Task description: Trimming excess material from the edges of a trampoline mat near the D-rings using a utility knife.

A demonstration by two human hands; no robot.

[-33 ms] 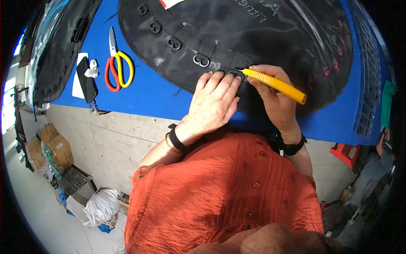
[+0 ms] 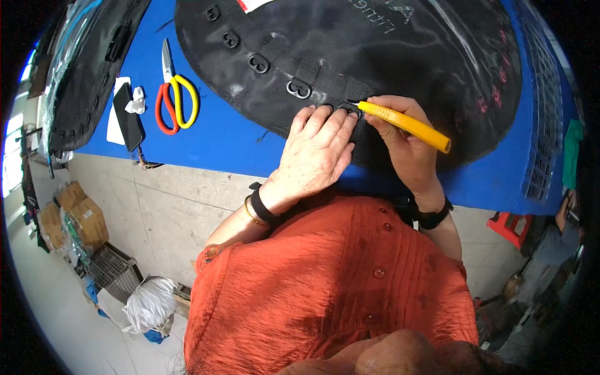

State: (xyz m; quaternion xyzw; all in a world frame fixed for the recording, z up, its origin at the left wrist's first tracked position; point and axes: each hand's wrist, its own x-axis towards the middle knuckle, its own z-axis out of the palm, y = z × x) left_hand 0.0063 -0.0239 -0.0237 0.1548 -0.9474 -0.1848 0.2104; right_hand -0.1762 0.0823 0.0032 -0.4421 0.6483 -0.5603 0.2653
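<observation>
A big round black fabric panel [image 2: 387, 56] lies on the blue table [image 2: 225, 134], with a row of black plastic loops [image 2: 299, 88] sewn along its near edge. My left hand [image 2: 315, 153] presses flat on that edge, fingers spread beside one loop. My right hand [image 2: 403, 147] grips a yellow utility knife [image 2: 406, 124]. The knife's tip sits at the loop just past my left fingertips. Both wrists wear black bands.
Scissors with red and yellow handles [image 2: 176, 94] lie on the table to the left, next to a black phone [image 2: 128, 117] on white paper. Another black panel in plastic [image 2: 81, 69] is far left. On the floor are cardboard boxes [image 2: 81, 219], a white bag [image 2: 150, 303] and a red stool [image 2: 509, 226].
</observation>
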